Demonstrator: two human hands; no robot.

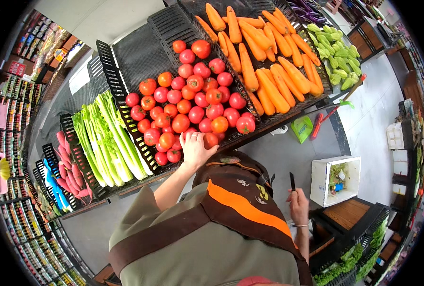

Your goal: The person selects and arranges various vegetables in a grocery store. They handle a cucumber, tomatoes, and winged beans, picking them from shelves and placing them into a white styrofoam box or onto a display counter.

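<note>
My left hand (194,150), with a ring on one finger, rests at the front edge of a heap of red tomatoes (180,123). Between its index finger and thumb lies one tomato (210,140); whether the fingers grip it is unclear. The heap fills the lower part of a black slatted display bin (136,53). Down by my right side, my right hand (298,205) is closed around a slim black tool (292,181), perhaps a knife, whose narrow end points away from me. It is apart from the produce.
Carrots (265,57) lie right of the tomatoes, celery (108,139) to the left, and reddish roots (70,169) beyond. A white foam box (317,182) with plant scraps stands at right, near a green dustpan (302,129) and a red-handled tool (318,125). Dark crates (380,211) hold leafy greens.
</note>
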